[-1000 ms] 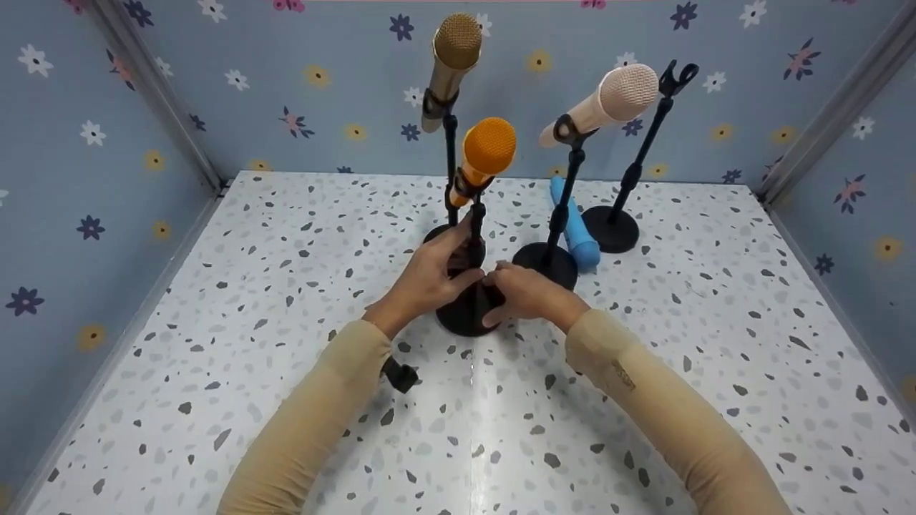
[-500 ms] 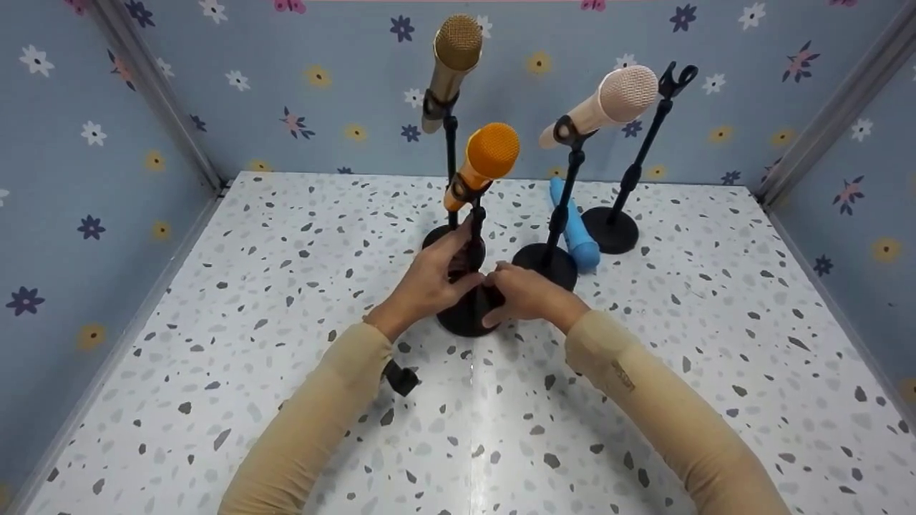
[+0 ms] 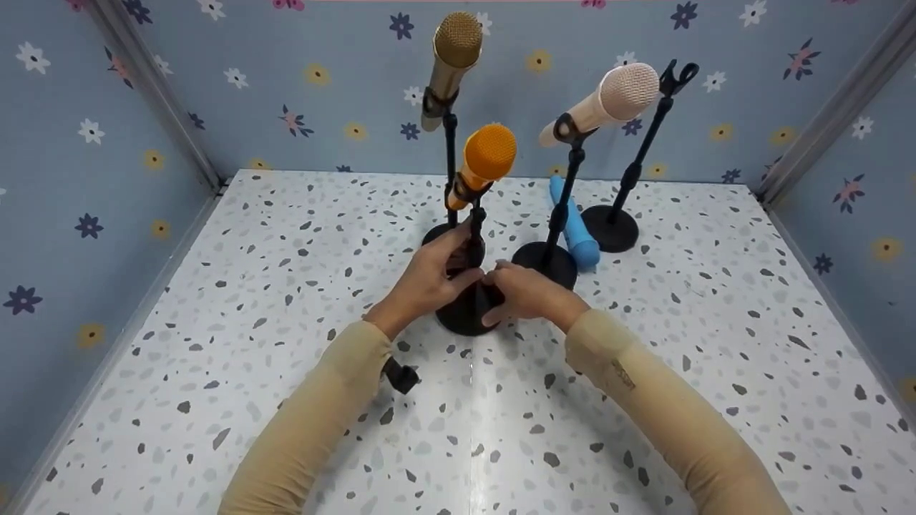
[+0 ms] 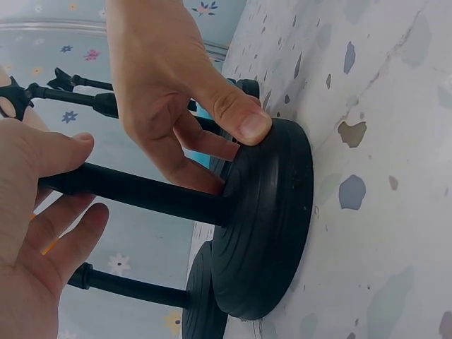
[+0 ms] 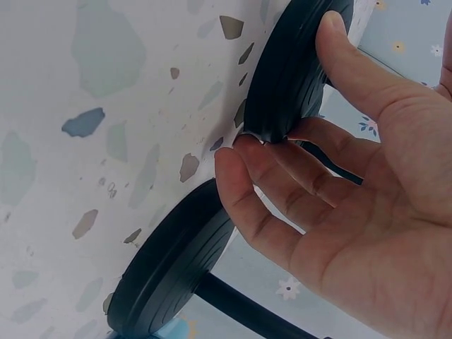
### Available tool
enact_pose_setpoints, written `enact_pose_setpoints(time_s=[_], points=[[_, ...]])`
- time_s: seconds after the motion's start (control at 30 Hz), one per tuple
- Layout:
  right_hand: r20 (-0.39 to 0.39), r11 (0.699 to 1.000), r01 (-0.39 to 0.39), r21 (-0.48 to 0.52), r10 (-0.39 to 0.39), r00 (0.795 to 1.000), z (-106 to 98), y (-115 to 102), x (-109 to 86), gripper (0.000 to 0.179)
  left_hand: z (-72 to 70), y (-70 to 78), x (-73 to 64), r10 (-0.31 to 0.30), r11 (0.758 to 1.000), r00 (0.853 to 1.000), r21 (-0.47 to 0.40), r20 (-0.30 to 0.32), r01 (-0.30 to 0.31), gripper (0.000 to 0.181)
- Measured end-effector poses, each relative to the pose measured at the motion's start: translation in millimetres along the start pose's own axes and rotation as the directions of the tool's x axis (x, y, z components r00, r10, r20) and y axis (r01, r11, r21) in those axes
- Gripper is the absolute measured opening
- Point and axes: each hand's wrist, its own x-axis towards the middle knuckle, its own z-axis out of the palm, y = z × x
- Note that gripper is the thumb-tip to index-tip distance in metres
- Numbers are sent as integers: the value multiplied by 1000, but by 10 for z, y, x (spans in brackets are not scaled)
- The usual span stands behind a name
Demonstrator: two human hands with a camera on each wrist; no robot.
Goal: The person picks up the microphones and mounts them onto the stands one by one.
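Observation:
An orange microphone [image 3: 490, 151] sits tilted in the clip of a short black microphone stand [image 3: 477, 225], nearest the person. My left hand [image 3: 428, 275] holds this stand's pole; in the left wrist view, the thumb [image 4: 67, 152] lies over the pole and the fingers pass beneath it. At the round base [image 4: 272, 212], my right hand [image 3: 526, 292] grips the right edge. Its thumb presses on the upper face in the right wrist view, and the fingers [image 5: 282, 176] reach round the rim.
Close behind stands a taller stand with a gold microphone [image 3: 456, 43]. To the right, a pale pink microphone [image 3: 622, 93] is clipped on another stand. A blue microphone [image 3: 578, 232] lies beside a stand with a bare clip [image 3: 673, 77]. Flowered panels [image 3: 286, 86] enclose the speckled table [image 3: 300, 286].
The orange microphone has dipped slightly, swaying a little right and then back left. Both hands stay in the same place on the stand.

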Motion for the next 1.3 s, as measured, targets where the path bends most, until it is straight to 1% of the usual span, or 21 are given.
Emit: enact_pose_setpoints(time_s=[0.13, 0.27, 0.7, 0.97, 1.1, 1.3], points=[[8, 1000, -16, 3, 16, 1000, -8, -6, 1, 60, 1, 2, -1, 4, 1000, 1000, 7, -6, -4, 59], [7, 1000, -26, 9, 26, 1000, -15, -9, 0, 62, 5, 10, -3, -5, 1000, 1000, 5, -11, 5, 60], [15, 999, -39, 14, 38, 999, -16, -10, 7, 65, 17, 24, -4, -46, 997, 999, -62, -13, 46, 65], [7, 1000, 3, -9, -3, 1000, -17, 9, 4, 67, 27, 2, -5, -30, 996, 999, -86, -20, 28, 66], [11, 1000, -9, -12, 9, 1000, -19, 9, -2, 70, 27, -2, -3, -31, 996, 999, -89, -15, 30, 66], [17, 1000, -23, -21, 23, 1000, -11, 8, -7, 70, 29, -5, 0, -29, 993, 1000, -116, -11, 27, 67]])
